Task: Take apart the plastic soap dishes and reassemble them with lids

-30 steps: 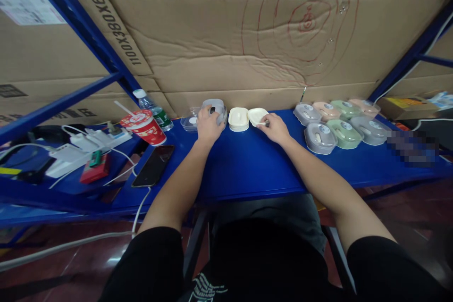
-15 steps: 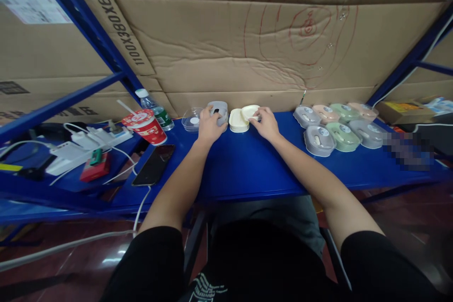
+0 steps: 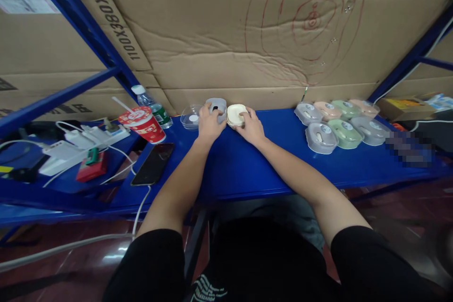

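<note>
My left hand is closed around the near side of an uncovered grey plastic box, which has a small black thing inside. A clear plastic lid rests on the table just left of it. To the right of the grey box stands a short stack of cream-coloured square dishes. My right hand grips the top dish at its right side, thumb in front and fingers over the rim. How many dishes are in the stack is hidden by my fingers.
Several lidded boxes in grey, green and pink stand in two rows at the right of the blue table. On the left are a red paper cup, a water bottle, a phone and a power strip. Cardboard backs the table.
My right hand has moved left with a cream dish, which was held tilted at the stack's right and now lies on top of it. My left hand stays on the grey box.
</note>
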A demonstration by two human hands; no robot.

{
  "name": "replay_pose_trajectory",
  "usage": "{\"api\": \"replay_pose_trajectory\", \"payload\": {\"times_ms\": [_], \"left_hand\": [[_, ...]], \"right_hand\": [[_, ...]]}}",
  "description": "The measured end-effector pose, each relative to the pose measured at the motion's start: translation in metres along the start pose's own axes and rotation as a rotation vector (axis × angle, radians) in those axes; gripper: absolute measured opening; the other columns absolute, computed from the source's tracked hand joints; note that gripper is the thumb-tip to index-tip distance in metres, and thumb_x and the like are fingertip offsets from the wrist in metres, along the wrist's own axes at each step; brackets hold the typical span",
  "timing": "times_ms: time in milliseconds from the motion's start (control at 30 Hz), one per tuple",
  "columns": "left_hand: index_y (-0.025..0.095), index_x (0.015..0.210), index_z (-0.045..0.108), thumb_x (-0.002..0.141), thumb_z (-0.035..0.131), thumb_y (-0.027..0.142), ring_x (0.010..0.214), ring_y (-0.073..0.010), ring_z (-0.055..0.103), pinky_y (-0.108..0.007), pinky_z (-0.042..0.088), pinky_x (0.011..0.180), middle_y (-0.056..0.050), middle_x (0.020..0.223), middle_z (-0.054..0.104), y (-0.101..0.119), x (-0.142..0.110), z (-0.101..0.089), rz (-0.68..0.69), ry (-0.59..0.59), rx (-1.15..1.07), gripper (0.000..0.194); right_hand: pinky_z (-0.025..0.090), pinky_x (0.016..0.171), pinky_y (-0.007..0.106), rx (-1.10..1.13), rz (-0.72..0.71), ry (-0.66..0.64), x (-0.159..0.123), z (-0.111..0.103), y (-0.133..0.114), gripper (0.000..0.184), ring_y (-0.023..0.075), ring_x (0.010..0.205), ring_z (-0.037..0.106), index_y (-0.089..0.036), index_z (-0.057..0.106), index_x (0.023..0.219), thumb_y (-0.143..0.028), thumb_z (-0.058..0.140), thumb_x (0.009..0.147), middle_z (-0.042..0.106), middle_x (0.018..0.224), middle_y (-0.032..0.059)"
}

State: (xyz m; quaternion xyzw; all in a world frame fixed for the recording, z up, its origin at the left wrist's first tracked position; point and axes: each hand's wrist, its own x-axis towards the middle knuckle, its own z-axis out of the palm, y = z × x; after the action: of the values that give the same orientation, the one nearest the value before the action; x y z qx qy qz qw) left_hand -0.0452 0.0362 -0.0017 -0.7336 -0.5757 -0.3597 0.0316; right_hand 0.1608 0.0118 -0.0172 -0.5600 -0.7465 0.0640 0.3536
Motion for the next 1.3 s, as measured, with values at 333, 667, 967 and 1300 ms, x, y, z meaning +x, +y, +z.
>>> {"api": "replay_pose_trajectory", "payload": {"times_ms": [333, 667, 967, 1300], "left_hand": [[0.015, 0.120, 0.073, 0.085, 0.091, 0.024, 0.157, -0.0483, 0.039, -0.064, 0.036, 0.130, -0.024, 0.167, 0.044, 0.006, -0.002, -0.002, -0.046, -0.038, -0.011, 0.041], [0.023, 0.123, 0.073, 0.079, 0.092, 0.027, 0.159, -0.0499, 0.039, -0.072, 0.035, 0.128, -0.020, 0.173, 0.041, 0.008, -0.007, -0.002, -0.028, 0.007, 0.091, 0.048], [0.022, 0.127, 0.072, 0.082, 0.090, 0.037, 0.160, -0.0499, 0.037, -0.073, 0.024, 0.132, -0.024, 0.171, 0.042, 0.016, -0.007, -0.005, -0.075, 0.007, 0.082, 0.050], [0.021, 0.130, 0.069, 0.088, 0.082, 0.037, 0.161, -0.0468, 0.037, -0.071, 0.020, 0.133, -0.024, 0.169, 0.044, 0.028, -0.011, -0.007, -0.032, 0.029, 0.049, 0.047]], "right_hand": [[0.050, 0.127, 0.053, 0.056, 0.000, -0.039, 0.001, 0.000, 0.010, 0.070, 0.0371, 0.157, 0.050, -0.017, 0.052, 0.155, -0.031, 0.077, 0.091, 0.035, 0.176, 0.0203], [0.053, 0.123, 0.052, 0.064, 0.024, -0.016, 0.005, 0.001, 0.005, 0.068, 0.0343, 0.153, 0.054, -0.021, 0.056, 0.153, -0.038, 0.080, 0.091, 0.044, 0.171, 0.0168], [0.016, 0.132, 0.076, -0.145, 0.028, 0.140, 0.005, -0.058, 0.024, 0.061, 0.0420, 0.163, 0.036, -0.019, 0.060, 0.149, -0.047, 0.071, 0.097, 0.049, 0.169, 0.0212], [0.015, 0.125, 0.083, -0.417, 0.556, 0.064, 0.002, -0.123, 0.118, 0.084, 0.0534, 0.167, 0.020, -0.008, 0.053, 0.158, -0.058, 0.072, 0.093, 0.029, 0.177, 0.0347]]}}
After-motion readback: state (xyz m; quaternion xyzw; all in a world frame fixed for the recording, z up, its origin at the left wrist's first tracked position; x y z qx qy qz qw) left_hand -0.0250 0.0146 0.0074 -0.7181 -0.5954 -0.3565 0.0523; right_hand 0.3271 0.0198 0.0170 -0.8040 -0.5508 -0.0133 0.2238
